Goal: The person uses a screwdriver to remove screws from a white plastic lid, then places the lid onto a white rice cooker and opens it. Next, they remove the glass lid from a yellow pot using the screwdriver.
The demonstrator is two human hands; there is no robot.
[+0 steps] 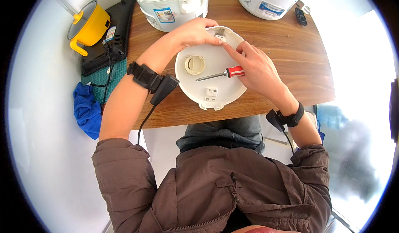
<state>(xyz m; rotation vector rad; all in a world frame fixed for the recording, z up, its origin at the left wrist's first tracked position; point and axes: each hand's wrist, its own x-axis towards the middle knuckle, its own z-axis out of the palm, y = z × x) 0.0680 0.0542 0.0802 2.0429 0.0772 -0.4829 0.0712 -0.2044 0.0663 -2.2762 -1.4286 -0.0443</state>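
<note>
A round white plastic cover (224,98), like a rice cooker's base plate, lies on the wooden table with its inner side up. My left hand (195,34) grips its far rim, fingers behind the edge and thumb on a small white block with a metal piece (220,38). My right hand (259,67) has a red-handled screwdriver (235,71) tucked under its curled fingers, the shaft pointing left over the cover. Its index finger is stretched to that same block, beside my left thumb. A cream round fitting (194,64) and another white block (211,93) sit in the cover.
Two white rice cookers (183,11) (266,0) stand at the back of the table (299,62). On the left, a yellow pot (89,27) rests on a black appliance (120,29), near a green mat (114,83) and blue cloth (87,110). A small black object (301,16) lies back right.
</note>
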